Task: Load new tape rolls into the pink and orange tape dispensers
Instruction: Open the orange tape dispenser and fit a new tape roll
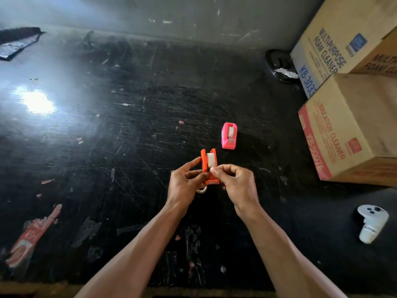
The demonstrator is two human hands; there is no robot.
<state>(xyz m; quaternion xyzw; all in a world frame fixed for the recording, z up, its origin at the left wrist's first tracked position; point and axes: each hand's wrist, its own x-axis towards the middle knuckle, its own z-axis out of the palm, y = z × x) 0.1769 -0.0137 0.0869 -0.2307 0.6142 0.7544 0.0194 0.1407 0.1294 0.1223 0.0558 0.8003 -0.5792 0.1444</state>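
**A:** Where are we, as you read it?

**B:** Orange tape dispenser is held up off the table, between both hands. Left hand clenched around its side and underside; that grip carries the weight. Right hand pinches thumb and forefinger at the near edge of the white tape roll already sitting in the slot. My read: the tape end is being found and led toward the cutter.

**A:** How would I do that well from here?

**B:** I'd keep the left grip firm on the body only, clear of the roll so it can turn. Peel with the right nail at the seam, pull low and straight along the channel, then press the end onto the toothed end. A crooked pull would likely stick the tape to a side wall.

**A:** The dispenser itself?

**B:** Small, bright orange plastic, two upright side walls with a notch at the far end, white roll between them. I can't make out the cutter clearly.

**A:** The other one?

**B:** Pink tape dispenser stands on the table just beyond, a white roll showing in it; looks loaded. A small ring, perhaps a spent core, peeks below the left hand. I can't tell whether it is held.
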